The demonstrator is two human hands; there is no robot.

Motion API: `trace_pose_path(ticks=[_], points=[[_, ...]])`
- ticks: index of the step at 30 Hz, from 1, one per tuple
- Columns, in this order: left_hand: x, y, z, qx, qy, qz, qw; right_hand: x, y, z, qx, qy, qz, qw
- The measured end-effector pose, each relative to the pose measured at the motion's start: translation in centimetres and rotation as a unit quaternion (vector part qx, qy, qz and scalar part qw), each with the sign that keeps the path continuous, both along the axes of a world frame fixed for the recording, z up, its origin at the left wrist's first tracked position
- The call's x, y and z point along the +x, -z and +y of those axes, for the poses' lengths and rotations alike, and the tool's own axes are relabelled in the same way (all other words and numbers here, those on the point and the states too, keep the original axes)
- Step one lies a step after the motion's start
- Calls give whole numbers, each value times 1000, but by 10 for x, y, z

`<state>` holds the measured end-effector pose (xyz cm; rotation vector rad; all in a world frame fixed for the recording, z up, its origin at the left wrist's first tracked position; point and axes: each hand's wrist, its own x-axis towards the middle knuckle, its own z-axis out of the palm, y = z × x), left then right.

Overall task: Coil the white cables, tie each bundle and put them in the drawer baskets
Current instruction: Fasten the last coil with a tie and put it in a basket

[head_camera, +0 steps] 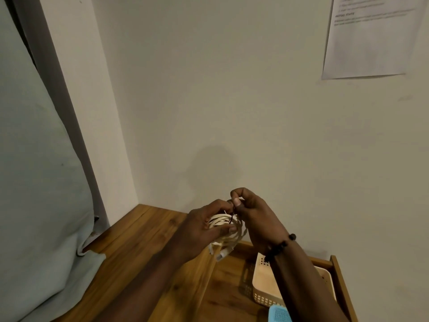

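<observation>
A coiled white cable bundle [228, 234] is held in the air above the wooden top. My left hand [204, 226] grips the coil, fingers curled round its loops and thumb on its front. My right hand [253, 214] pinches a thin dark tie [231, 218] at the top of the coil between thumb and forefinger. White connector ends hang below the bundle. A cream basket [264, 287] sits in the open wooden drawer [336, 273] below my right forearm, partly hidden by it. A blue basket [279, 314] shows at the bottom edge.
The wooden top [139, 242] runs into a corner of the pale wall. A light green cloth [41, 194] hangs at the left and drapes onto the wood. A printed paper sheet [369, 36] is stuck on the wall, upper right.
</observation>
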<state>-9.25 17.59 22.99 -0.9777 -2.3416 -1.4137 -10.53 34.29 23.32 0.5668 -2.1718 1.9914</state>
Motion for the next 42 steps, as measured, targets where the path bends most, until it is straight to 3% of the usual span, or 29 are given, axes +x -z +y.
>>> trace_pose_path(ticks=[6,12,19,24,30,36,42], points=[[-3,8,4,16,-45,7,999,-5,-3,4,21,15,-9,1000],[-10,8,6,5,-82,91,992,-3,1,2,32,65,18,997],[-8,9,7,19,-68,41,997,-4,0,0,123,114,90,982],[-5,5,7,-2,-19,32,999,-11,0,3,101,72,35,992],[-11,12,11,-63,-79,149,984,-17,0,5,47,31,-9,998],[-15,7,14,-80,-129,181,972,-21,-3,4,104,29,7,994],[-14,16,16,-120,-162,191,961,-26,2,6,165,-5,-35,986]])
